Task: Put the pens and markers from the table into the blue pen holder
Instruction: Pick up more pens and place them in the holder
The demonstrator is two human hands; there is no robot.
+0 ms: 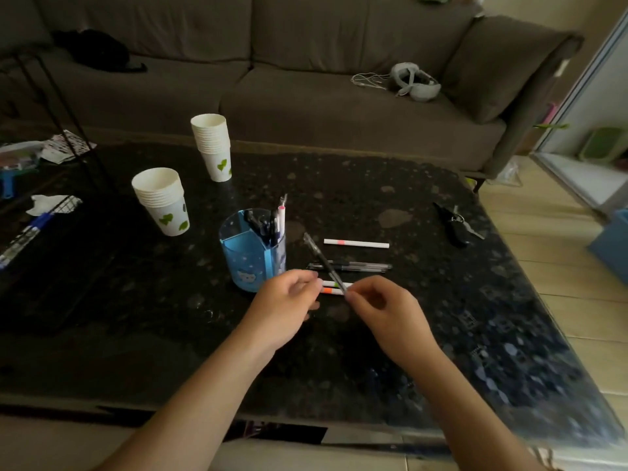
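Note:
The blue pen holder (pixel 252 253) stands mid-table with several pens upright in its back compartment. My right hand (pixel 380 307) pinches the lower end of a dark clear pen (pixel 321 258), which slants up toward the holder. My left hand (pixel 289 300) hovers just left of it, fingers curled near two white markers (pixel 334 287) with green and orange bands, holding nothing that I can see. Another dark pen (pixel 353 266) lies flat behind them. A white marker with a pink band (pixel 356 243) lies farther back.
Two stacks of paper cups (pixel 163 202) (pixel 214 147) stand left of and behind the holder. Keys (pixel 457 222) lie at the right of the dark glass table (pixel 475 317). A wire rack (pixel 51 212) with clutter sits at the left. A sofa runs behind.

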